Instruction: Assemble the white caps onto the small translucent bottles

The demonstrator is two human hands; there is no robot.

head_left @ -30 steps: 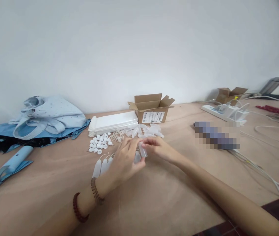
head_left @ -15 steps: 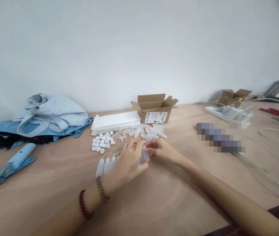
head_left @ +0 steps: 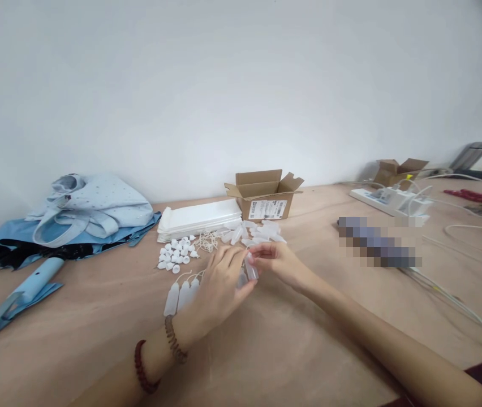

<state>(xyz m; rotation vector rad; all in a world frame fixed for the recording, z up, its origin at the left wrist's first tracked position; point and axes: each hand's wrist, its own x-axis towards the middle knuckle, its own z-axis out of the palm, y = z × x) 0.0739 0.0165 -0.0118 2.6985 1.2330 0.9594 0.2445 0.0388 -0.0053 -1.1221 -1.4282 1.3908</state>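
My left hand and my right hand meet at the middle of the wooden table, both pinched on one small translucent plastic bottle. The left wrist wears two bead bracelets. Just left of the hands lie finished small bottles with strings. Behind them sit a scatter of white caps, a bundle of thin strings and a heap of loose bottles.
A stack of white bags and an open cardboard box stand at the back. Blue cloth and a folded umbrella lie at left. A power strip, cables and another small box are at right.
The view has shifted slightly; both hands stay together on the small bottle, turning it a little between the fingers.
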